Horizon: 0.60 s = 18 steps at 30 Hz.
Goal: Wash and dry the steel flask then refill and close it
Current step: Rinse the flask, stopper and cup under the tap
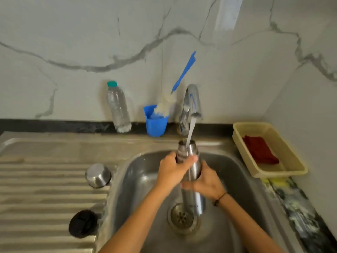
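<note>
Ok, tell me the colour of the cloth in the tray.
Dark red cloth, clearest in the head view.

A single head-worn camera looks forward and down, close over the steel sink [138, 165]. The marble wall [91, 33] fills the upper frame.
</note>
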Available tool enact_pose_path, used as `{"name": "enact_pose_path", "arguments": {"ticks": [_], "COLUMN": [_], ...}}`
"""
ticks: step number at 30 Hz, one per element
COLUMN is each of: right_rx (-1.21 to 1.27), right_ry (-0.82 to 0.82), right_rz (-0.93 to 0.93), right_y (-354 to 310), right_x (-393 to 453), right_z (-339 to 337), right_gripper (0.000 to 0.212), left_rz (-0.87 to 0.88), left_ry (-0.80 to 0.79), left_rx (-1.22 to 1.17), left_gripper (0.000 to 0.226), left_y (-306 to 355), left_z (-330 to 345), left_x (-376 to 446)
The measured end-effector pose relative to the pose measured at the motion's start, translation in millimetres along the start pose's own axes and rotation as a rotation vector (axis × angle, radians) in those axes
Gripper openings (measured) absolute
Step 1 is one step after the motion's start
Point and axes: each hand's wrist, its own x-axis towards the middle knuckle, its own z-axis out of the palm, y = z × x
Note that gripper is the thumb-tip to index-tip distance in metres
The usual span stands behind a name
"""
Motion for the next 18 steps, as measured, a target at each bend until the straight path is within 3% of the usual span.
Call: {"name": "enact_pose_path", "arguments": {"ticks": [5,8,11,18], "right_rx": [-0.43,-0.29,-0.154,-0.064], "right_ry": [-0.171,-0.315,-0.402,-0.513], "right_rz": [0.051,0.109,0.245,0.396], "right_y": [-6.8,1.0,10.4,13.9], "right_x": [-4.8,-7.0,-8.4,-6.3], "right_z": [-6.6,-7.6,-4.8,5.6], "right_gripper": [0.086,0.059,0.033,0.059], "left_rz": [-0.435,-0.56,-0.604,-0.656], "left_ry": [-0.076,-0.139,-0.172,-0.218], "left_rx": [-0.491,-0.584,-0.569,-0.398], "left_gripper": [0.051,0.041,0.033,0.033], "left_y": [-24.1,-41.0,-49.0,-49.7], "left_z": [0.2,6.0,9.7,7.0], "left_x": [3.4,-2.4,-8.8,-15.8]}}
